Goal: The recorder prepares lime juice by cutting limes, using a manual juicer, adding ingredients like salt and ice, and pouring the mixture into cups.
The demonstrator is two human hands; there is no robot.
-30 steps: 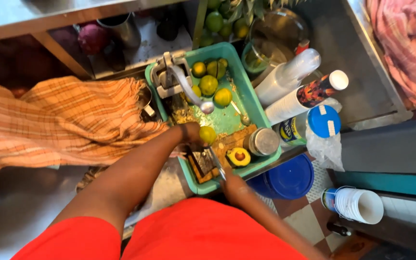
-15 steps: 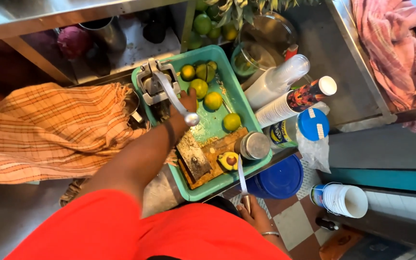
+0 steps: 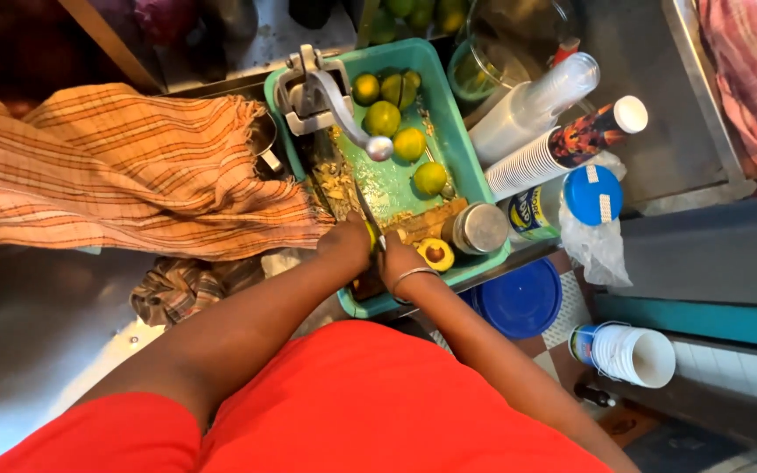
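Note:
My left hand [image 3: 345, 242] presses a yellow-green lime [image 3: 370, 233] down on the wooden board [image 3: 427, 221] inside a teal tray [image 3: 462, 149]. My right hand [image 3: 399, 259] grips a knife [image 3: 371, 215] whose blade stands over that lime. A halved avocado [image 3: 436, 254] lies just right of my right hand, beside a metal-lidded jar [image 3: 478, 228]. Several whole limes [image 3: 392, 118] sit at the tray's far end, next to a metal lever juicer [image 3: 326, 92].
An orange plaid cloth [image 3: 107, 171] covers the counter on the left. Stacked plastic and paper cups [image 3: 545, 131], a blue-lidded bottle [image 3: 590, 194], a blue bucket lid [image 3: 517, 300] and a white bucket [image 3: 633, 352] stand at the right. A pink cloth [image 3: 746, 70] lies top right.
My left hand came back from the juicer end of the tray with a lime to the board. My right hand rose from below the tray and brought the knife over it.

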